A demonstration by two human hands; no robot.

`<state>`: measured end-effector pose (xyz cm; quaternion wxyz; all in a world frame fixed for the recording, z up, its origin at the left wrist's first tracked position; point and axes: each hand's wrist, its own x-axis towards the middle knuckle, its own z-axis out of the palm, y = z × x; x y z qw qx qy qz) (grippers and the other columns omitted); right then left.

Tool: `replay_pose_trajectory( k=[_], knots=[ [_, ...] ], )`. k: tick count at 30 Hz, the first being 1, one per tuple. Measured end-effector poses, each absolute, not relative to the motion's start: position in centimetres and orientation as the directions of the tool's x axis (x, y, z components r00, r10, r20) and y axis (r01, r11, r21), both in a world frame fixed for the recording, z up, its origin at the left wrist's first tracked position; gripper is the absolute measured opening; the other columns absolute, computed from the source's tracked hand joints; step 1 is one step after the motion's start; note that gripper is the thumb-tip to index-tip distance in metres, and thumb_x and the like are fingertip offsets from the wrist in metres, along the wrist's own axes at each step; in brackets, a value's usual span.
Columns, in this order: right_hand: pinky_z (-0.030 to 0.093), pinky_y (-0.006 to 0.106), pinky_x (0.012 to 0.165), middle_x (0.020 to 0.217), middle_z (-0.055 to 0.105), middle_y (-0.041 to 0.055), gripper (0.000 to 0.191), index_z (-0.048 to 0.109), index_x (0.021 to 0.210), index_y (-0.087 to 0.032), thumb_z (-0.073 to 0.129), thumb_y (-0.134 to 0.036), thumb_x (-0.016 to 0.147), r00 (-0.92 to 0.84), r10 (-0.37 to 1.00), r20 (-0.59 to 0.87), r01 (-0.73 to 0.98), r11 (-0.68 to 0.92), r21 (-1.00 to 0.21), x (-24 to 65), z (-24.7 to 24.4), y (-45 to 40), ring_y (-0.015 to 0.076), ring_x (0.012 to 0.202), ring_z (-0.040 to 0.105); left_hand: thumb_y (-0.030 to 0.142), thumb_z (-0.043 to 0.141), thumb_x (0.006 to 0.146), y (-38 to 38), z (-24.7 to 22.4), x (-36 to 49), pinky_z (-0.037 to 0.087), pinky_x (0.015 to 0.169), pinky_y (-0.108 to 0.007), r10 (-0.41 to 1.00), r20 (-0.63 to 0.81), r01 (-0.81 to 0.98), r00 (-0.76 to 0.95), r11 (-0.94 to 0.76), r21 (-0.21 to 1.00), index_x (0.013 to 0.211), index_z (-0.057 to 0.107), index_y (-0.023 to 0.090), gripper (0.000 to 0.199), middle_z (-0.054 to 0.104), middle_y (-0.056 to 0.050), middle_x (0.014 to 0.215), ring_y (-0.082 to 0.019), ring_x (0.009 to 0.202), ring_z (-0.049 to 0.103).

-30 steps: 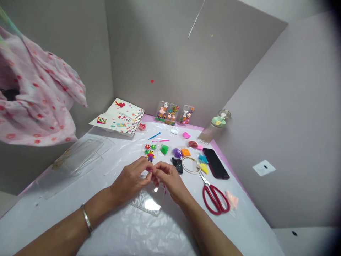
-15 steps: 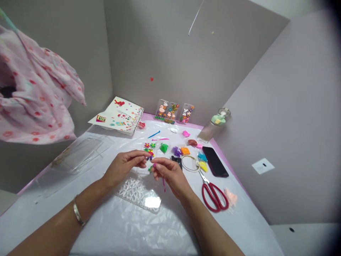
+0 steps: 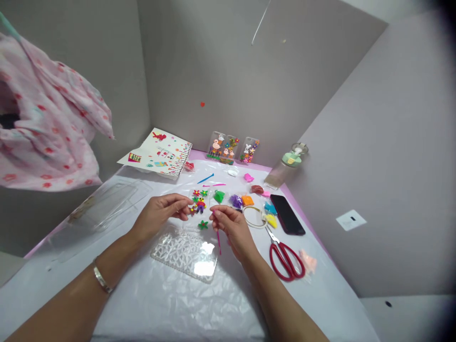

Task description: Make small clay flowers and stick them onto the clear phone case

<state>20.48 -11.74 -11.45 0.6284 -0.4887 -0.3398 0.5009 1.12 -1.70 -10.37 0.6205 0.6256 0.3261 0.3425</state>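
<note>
My left hand [image 3: 166, 211] is closed in a pinch at the left of a clear phone case [image 3: 199, 232]. Whatever its fingertips hold, if anything, is too small to name. Opposite it, my right hand [image 3: 231, 225] pinches a tiny bit of magenta clay [image 3: 214, 212]. Between the hands lies a small clay figure [image 3: 201, 205] with a yellow and black head, red top and purple legs. Clay flowers surround it, among them a green flower [image 3: 203, 224]. Below my right fingers lies a thin magenta modelling tool [image 3: 219, 243]. A clear textured plate [image 3: 183, 251] is nearest me.
Red-handled scissors [image 3: 287, 261], a phone [image 3: 287, 214] and a hoop [image 3: 254, 216] lie at the right. Packs of clay, such as a purple one [image 3: 235, 201], sit mid-table. Decorated cases [image 3: 217, 146] lean on the wall beside a bottle [image 3: 285, 168]. Pink cloth [image 3: 53, 123] hangs left.
My hands have moved apart from their near-touching position, the left going left and the right slightly right. The clay figure and the flowers between them are now uncovered.
</note>
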Motion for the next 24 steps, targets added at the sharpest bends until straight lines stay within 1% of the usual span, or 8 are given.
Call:
replay_pose_trajectory(
  k=[4,8,11,14,17,19,21,24],
  knots=[
    [0.043,0.022,0.056,0.072,0.068,0.0013,0.028,0.076,0.090,-0.017,0.082,-0.039,0.074,0.255,0.965,-0.068,-0.274,0.004,-0.962,20.35,-11.41,-11.82,0.0095,0.059,0.056,0.040,0.078,0.076,-1.71,-10.46,1.17,0.051,0.062,-0.024,0.820,0.069,-0.011,0.568,-0.077,0.997,0.080,0.068,0.018,0.025,0.067,0.003,0.065,-0.012,0.060,0.063],
    [0.043,0.023,0.058,0.071,0.068,0.0014,0.028,0.076,0.091,-0.017,0.080,-0.039,0.075,0.186,0.980,-0.070,-0.228,-0.026,-0.973,20.13,-11.45,-11.94,0.0096,0.059,0.055,0.039,0.083,0.069,-1.75,-10.60,1.16,0.036,0.048,-0.019,0.838,0.067,0.076,0.542,-0.127,0.989,0.067,0.058,0.018,0.033,0.051,0.009,0.052,-0.007,0.046,0.045],
    [0.043,0.023,0.058,0.071,0.068,0.0012,0.027,0.076,0.090,-0.017,0.079,-0.040,0.077,0.132,0.990,-0.056,-0.184,-0.031,-0.982,19.89,-11.60,-11.98,0.0095,0.058,0.054,0.044,0.076,0.076,-1.63,-10.64,1.05,0.029,0.046,-0.021,0.838,0.046,0.134,0.544,-0.140,0.981,0.063,0.057,0.018,0.035,0.041,0.010,0.045,-0.007,0.043,0.035],
    [0.042,0.024,0.058,0.070,0.066,0.0004,0.025,0.076,0.088,-0.017,0.077,-0.040,0.079,0.093,0.995,-0.039,-0.141,-0.026,-0.990,19.75,-11.72,-12.01,0.0095,0.058,0.053,0.045,0.064,0.086,-1.43,-10.70,0.95,0.038,0.055,-0.023,0.789,0.058,0.146,0.612,-0.184,0.972,0.072,0.069,0.018,0.031,0.052,0.006,0.052,-0.009,0.049,0.045],
    [0.042,0.024,0.059,0.072,0.066,0.0006,0.025,0.076,0.089,-0.017,0.075,-0.040,0.080,0.079,0.997,-0.027,-0.118,-0.017,-0.993,19.77,-11.77,-12.02,0.0097,0.059,0.053,0.038,0.062,0.088,-1.40,-10.89,1.07,0.046,0.072,-0.026,0.719,0.091,0.109,0.689,-0.226,0.968,0.088,0.077,0.021,0.023,0.067,0.000,0.079,-0.013,0.070,0.060],
    [0.042,0.024,0.059,0.072,0.066,0.0005,0.024,0.076,0.090,-0.017,0.075,-0.040,0.081,0.078,0.997,-0.022,-0.117,-0.012,-0.993,19.82,-11.77,-12.02,0.0098,0.059,0.053,0.034,0.066,0.085,-1.51,-11.02,1.26,0.047,0.077,-0.028,0.696,0.091,0.089,0.713,-0.218,0.972,0.093,0.077,0.022,0.018,0.070,-0.002,0.093,-0.016,0.081,0.063],
    [0.042,0.024,0.059,0.070,0.065,0.0000,0.024,0.076,0.089,-0.017,0.075,-0.040,0.081,0.078,0.997,-0.019,-0.118,-0.010,-0.993,19.86,-11.75,-12.03,0.0097,0.059,0.052,0.031,0.070,0.080,-1.68,-11.11,1.44,0.048,0.076,-0.028,0.698,0.070,0.087,0.713,-0.187,0.978,0.092,0.076,0.022,0.016,0.071,-0.002,0.095,-0.017,0.083,0.063],
    [0.042,0.024,0.059,0.068,0.064,-0.0004,0.024,0.076,0.089,-0.017,0.075,-0.040,0.081,0.078,0.997,-0.022,-0.116,-0.013,-0.993,19.85,-11.68,-12.05,0.0096,0.059,0.052,0.032,0.071,0.078,-1.84,-11.14,1.51,0.046,0.070,-0.028,0.699,0.030,0.105,0.714,-0.150,0.983,0.082,0.073,0.019,0.013,0.069,-0.002,0.080,-0.016,0.073,0.060]
  ],
)
